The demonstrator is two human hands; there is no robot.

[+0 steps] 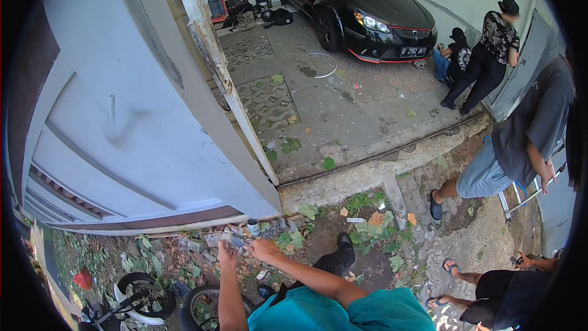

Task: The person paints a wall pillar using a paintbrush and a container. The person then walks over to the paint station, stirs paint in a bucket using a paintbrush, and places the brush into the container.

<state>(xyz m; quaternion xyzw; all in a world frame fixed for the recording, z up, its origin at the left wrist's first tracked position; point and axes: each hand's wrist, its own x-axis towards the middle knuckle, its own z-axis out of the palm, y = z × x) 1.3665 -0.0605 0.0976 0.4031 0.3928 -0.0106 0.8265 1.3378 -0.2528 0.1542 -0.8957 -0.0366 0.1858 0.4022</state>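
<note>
both hands meet at the foot of the grey gate (pixel 147 147): left hand (pixel 226 253) and right hand (pixel 264 249), fingers closed on a small bluish crumpled packet (pixel 237 242); a white-capped jar (pixel 253 227) stands just beyond it.

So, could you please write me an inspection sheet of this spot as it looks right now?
Surface: bare soil strewn with leaves, beside a concrete curb.
Job's things: a small object, too blurred to identify, held between both hands.
Clutter: a small jar by the gate's foot; dry leaves.
Grippers: left hand and right hand meet at the object, near the big grey gate.
Cables: a pale hoop of hose or wire on the paving.
Surroundings: black car, motorbike, several people standing or crouching on the right.
</note>
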